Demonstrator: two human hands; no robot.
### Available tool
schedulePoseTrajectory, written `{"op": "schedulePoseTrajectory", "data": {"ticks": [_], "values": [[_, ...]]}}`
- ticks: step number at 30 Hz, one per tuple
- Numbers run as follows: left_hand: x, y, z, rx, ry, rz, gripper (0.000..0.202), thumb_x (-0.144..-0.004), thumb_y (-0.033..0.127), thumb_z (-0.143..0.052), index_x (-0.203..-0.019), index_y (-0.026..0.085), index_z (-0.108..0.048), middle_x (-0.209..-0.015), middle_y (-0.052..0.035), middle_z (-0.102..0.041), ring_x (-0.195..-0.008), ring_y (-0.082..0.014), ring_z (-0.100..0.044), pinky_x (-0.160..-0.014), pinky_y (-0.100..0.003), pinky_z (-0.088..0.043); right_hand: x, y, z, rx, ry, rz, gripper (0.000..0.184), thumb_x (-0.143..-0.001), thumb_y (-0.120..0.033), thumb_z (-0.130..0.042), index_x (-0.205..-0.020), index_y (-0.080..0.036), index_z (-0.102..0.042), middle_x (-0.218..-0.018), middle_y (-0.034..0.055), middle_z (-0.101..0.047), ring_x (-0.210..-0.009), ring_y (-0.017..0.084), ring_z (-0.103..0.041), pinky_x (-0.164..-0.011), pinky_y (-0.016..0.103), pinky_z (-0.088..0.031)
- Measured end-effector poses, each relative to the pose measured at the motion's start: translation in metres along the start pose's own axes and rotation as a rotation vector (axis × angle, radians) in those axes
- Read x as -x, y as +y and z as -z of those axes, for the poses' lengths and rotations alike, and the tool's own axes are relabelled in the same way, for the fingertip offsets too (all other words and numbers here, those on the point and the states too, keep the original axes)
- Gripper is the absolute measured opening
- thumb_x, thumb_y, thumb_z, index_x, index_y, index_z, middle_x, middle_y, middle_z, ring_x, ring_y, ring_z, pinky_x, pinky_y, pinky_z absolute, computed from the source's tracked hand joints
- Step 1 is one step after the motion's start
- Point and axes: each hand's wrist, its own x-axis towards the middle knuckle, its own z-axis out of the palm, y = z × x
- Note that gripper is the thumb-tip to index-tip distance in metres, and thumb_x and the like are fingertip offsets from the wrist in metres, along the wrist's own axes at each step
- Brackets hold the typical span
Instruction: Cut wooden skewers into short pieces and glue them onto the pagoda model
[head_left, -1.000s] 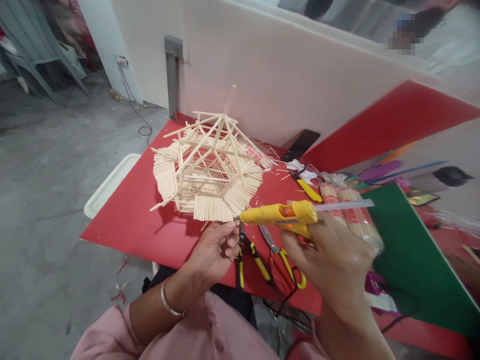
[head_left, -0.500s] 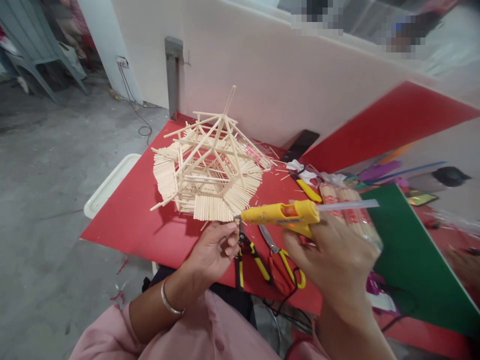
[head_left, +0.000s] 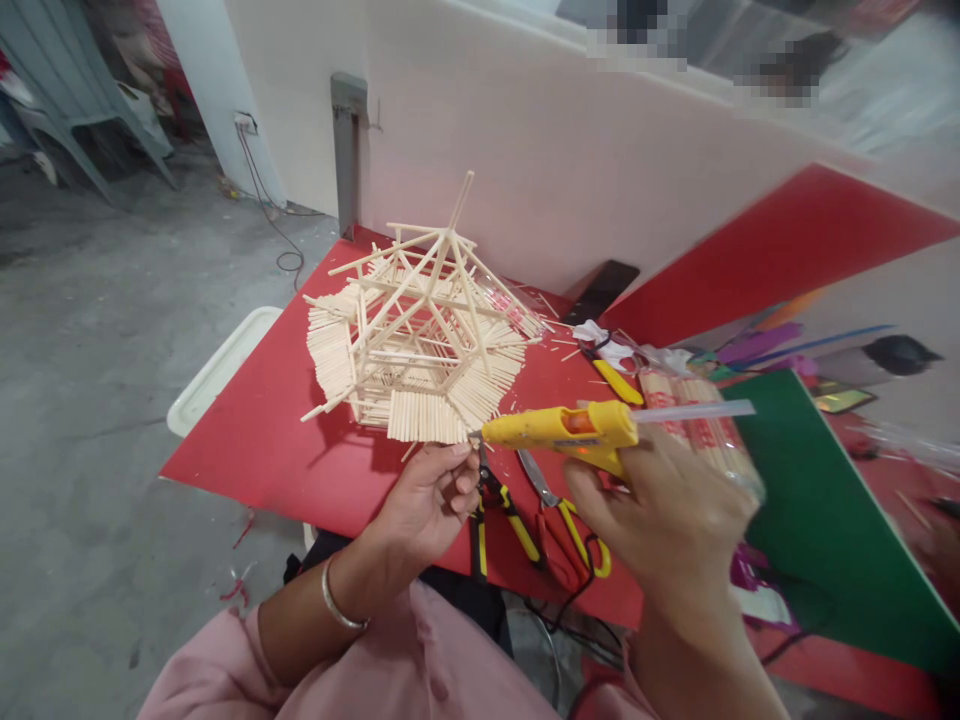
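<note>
My right hand (head_left: 667, 520) grips a yellow glue gun (head_left: 559, 430) with a clear glue stick poking out of its back. Its nozzle points left and meets the fingertips of my left hand (head_left: 431, 500). The left fingers are pinched together right at the nozzle tip; what they pinch is too small to make out. Just beyond both hands a roof-shaped model of pale wooden sticks (head_left: 420, 340) stands on the red table (head_left: 277, 440).
Pliers (head_left: 499, 505) and scissors (head_left: 559, 520) with yellow-and-red handles lie under the glue gun. Packs of sticks (head_left: 697, 430) and a green board (head_left: 832, 510) sit at the right. A white partition (head_left: 570, 150) rises behind; the table's left edge drops to bare floor.
Hardly anything: both hands and the glue gun stay in place, the nozzle still at the left fingertips.
</note>
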Motion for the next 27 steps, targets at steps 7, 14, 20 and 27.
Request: {"op": "schedulePoseTrajectory", "data": {"ticks": [7,14,20,27], "values": [[0.0012,0.0015,-0.0014,-0.008,0.006,-0.001,0.023,-0.057,0.015,-0.083,-0.064,0.01,-0.062,-0.064,-0.0003,-0.059,-0.047,-0.0014,-0.042,-0.038,-0.013,-0.027,-0.0017,-0.0009,0.001,-0.014,-0.011,0.0,0.025,-0.077,-0.021,-0.067,-0.063,-0.021,-0.045,-0.056,-0.0046,-0.045,-0.05,0.009,-0.036,-0.048,0.026,-0.028],[0.0007,0.0012,0.0006,-0.006,0.012,-0.001,0.021,-0.057,0.014,-0.082,-0.064,0.01,-0.063,-0.064,-0.0007,-0.06,-0.047,-0.0018,-0.041,-0.039,-0.014,-0.026,-0.0001,0.0001,-0.0013,-0.018,-0.002,0.0,0.023,-0.075,-0.02,-0.067,-0.063,-0.02,-0.047,-0.057,-0.004,-0.047,-0.051,0.009,-0.04,-0.048,0.026,-0.027],[0.0002,0.0014,0.001,0.009,0.004,0.009,0.021,-0.057,0.014,-0.083,-0.065,0.009,-0.064,-0.064,-0.0005,-0.06,-0.047,-0.0015,-0.042,-0.039,-0.013,-0.027,-0.0007,-0.0002,-0.0005,-0.001,-0.005,0.018,0.025,-0.077,-0.021,-0.067,-0.065,-0.021,-0.045,-0.058,-0.0041,-0.049,-0.05,0.009,-0.04,-0.047,0.026,-0.029],[-0.0022,0.0001,0.0035,0.0,-0.006,0.007,0.022,-0.057,0.015,-0.082,-0.069,0.009,-0.065,-0.066,-0.0007,-0.06,-0.048,-0.0018,-0.042,-0.039,-0.014,-0.027,-0.0006,-0.0005,-0.0007,0.002,0.002,0.008,0.026,-0.078,-0.021,-0.067,-0.064,-0.022,-0.045,-0.056,-0.0047,-0.048,-0.049,0.009,-0.039,-0.047,0.026,-0.028]]}}
